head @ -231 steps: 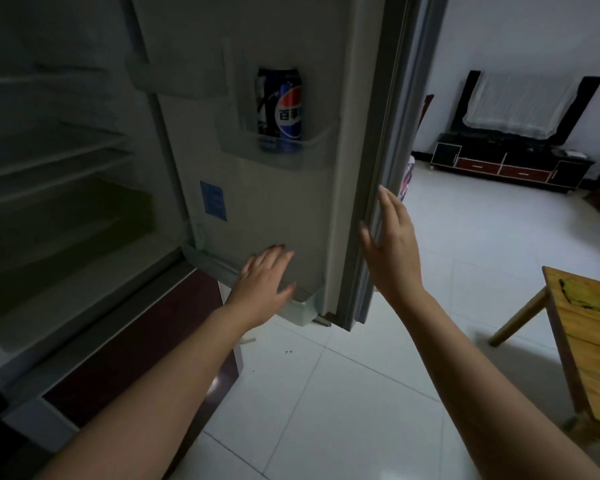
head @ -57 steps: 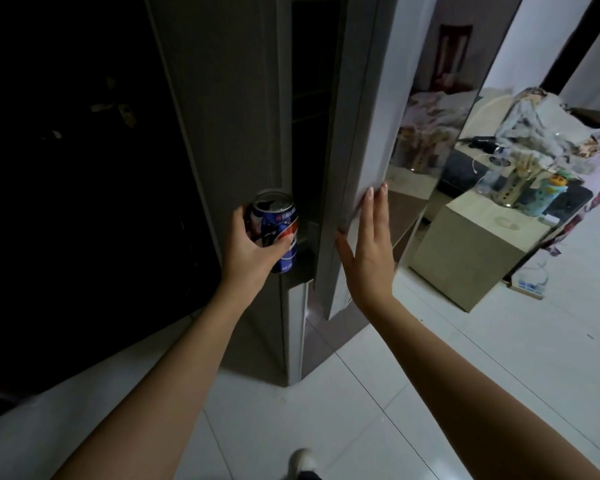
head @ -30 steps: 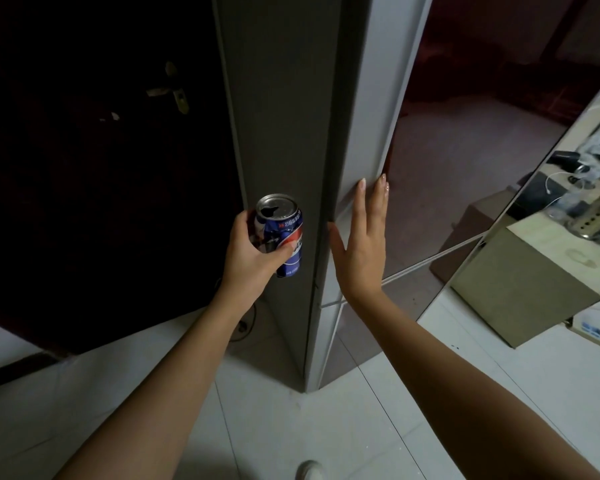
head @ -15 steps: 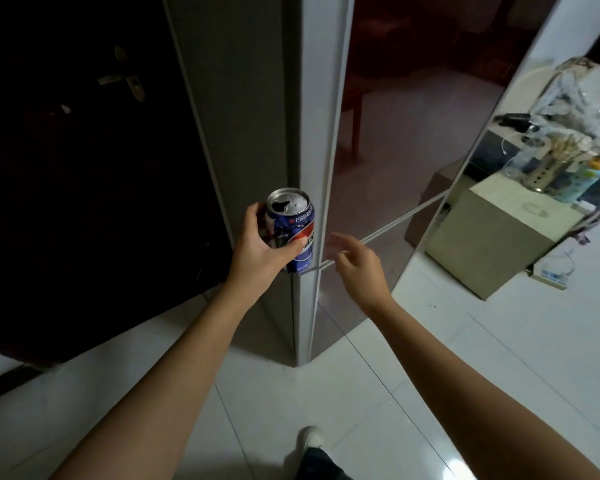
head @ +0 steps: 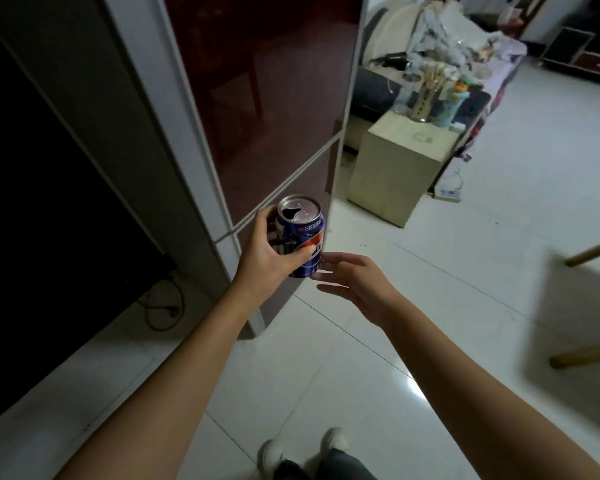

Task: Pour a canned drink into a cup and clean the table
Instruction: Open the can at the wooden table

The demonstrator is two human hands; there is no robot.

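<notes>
Can (head: 301,233), top already open, upright in left hand (head: 269,256).

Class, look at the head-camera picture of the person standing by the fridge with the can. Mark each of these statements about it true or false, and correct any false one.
1. The left hand grips the blue can. True.
2. The can's top is sealed. False: a dark opening shows in the lid.
3. The right hand is open, close beside the can's base. True.
4. The fridge door stands wide open. False: it is shut.
5. The can is held upside down. False: it is upright, lid up.
</notes>
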